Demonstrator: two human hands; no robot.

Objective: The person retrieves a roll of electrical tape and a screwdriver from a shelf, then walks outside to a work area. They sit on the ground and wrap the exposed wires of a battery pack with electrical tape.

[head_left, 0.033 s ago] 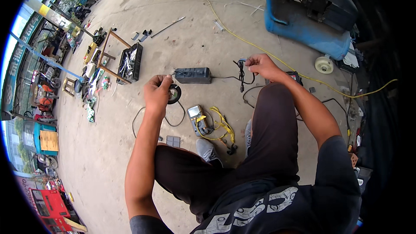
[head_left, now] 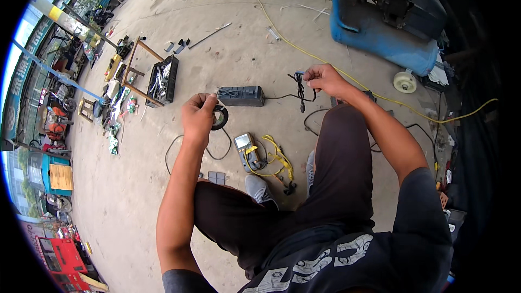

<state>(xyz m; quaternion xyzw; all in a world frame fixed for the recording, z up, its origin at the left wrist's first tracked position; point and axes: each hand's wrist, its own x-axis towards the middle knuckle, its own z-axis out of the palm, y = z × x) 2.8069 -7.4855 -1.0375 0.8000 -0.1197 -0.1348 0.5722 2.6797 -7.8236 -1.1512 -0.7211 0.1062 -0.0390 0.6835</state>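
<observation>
My left hand (head_left: 199, 114) is closed, thumb against forefinger. A roll of black tape (head_left: 221, 125) shows at its curled fingers and appears to be held there. Just beyond that hand lies a black power adapter brick (head_left: 252, 97) on the concrete floor. From the brick's right end a thin black cable (head_left: 279, 97) runs to my right hand (head_left: 325, 80). That hand pinches the cable's bundled end (head_left: 300, 89), whose loops and plug hang down. A small blue piece shows at the top of the bundle, partly hidden by the fingers.
Between my feet and the adapter lie a multimeter (head_left: 243, 142) and yellow leads (head_left: 285, 165). A black tool crate (head_left: 172, 78) stands at left beside a wooden frame (head_left: 132, 65). A blue air compressor tank (head_left: 374, 49) is at far right, and a yellow hose (head_left: 304, 50) crosses the floor.
My right hand has shifted slightly left and up, and the bundled cable end has swung a little left with it. My left hand stays almost in place.
</observation>
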